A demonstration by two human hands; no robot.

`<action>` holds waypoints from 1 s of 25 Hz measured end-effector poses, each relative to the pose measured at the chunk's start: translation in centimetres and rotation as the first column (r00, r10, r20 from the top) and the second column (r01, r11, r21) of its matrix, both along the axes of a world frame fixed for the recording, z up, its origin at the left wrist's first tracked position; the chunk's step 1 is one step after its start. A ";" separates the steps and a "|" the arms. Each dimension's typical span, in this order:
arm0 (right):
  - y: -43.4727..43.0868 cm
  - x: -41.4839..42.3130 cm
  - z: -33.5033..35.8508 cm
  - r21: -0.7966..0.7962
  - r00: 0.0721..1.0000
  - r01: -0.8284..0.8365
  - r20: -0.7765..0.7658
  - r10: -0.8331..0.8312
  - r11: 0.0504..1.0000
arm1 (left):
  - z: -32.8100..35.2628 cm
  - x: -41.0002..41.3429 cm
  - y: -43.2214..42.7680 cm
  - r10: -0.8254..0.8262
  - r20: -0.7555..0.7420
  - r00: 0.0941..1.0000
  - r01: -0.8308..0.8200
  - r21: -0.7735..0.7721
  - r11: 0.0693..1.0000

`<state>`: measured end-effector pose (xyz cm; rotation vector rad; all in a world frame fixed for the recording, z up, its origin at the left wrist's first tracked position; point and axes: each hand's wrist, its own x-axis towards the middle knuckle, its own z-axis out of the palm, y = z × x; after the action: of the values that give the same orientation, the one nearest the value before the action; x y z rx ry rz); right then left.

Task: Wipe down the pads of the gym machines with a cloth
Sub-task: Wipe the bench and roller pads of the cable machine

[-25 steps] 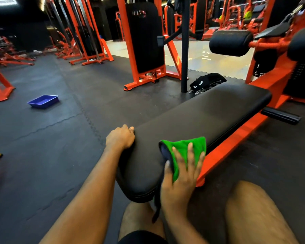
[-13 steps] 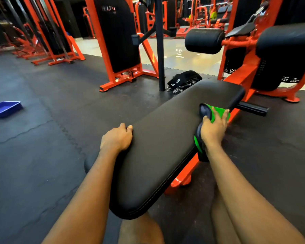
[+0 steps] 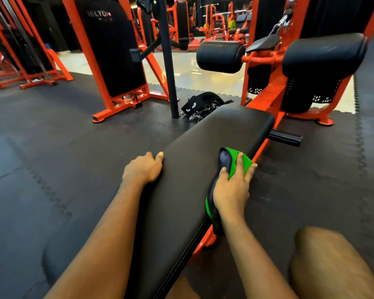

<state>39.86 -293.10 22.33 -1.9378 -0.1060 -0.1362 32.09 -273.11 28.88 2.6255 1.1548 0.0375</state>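
A long black bench pad (image 3: 203, 160) on an orange frame stretches away from me. My left hand (image 3: 143, 169) grips its left edge, thumb on top and fingers curled over the side. My right hand (image 3: 231, 186) presses a green cloth (image 3: 244, 162) with a dark underside against the pad's right edge. Its fingers are spread straight over the cloth and its thumb lies on the top. Part of the cloth hangs below my wrist along the pad's side.
Beyond the bench stand two black roller pads (image 3: 220, 57) on an orange machine (image 3: 268, 96). A black strap with chains (image 3: 200, 104) lies on the rubber floor by a dark post (image 3: 168, 61). My bare knee (image 3: 328, 262) is at the lower right.
My right hand slid the cloth out along the pad's right edge to its far end, then drew it back toward me to mid-pad. My left hand stayed gripping the left edge.
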 end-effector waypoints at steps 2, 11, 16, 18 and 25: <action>-0.2 4.3 0.8 -0.015 0.998 0.014 -0.057 -0.015 1.000 | 0.0 3.5 -0.1 -0.023 -0.003 1.000 0.023 -0.002 1.000; -0.4 21.8 2.5 -0.104 0.980 0.062 -0.184 -0.081 0.993 | 0.1 17.6 0.5 -0.047 -0.024 0.999 0.046 -0.030 0.998; -0.6 31.8 3.0 -0.194 0.972 0.098 -0.193 -0.136 0.976 | -0.6 21.5 1.2 -0.010 -0.023 1.000 0.010 -0.032 0.999; -0.9 35.5 3.8 -0.213 0.972 0.067 -0.209 -0.112 0.975 | -1.0 21.6 1.3 0.008 -0.008 1.000 -0.008 -0.012 1.000; -1.0 32.9 1.9 -0.367 0.999 -0.041 -0.033 0.031 0.929 | -1.2 21.7 1.1 0.054 0.027 0.998 -0.055 0.018 0.998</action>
<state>72.76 -294.11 24.18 -2.3108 -0.1589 -0.0685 53.79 -272.02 27.69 2.6008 1.2224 0.0940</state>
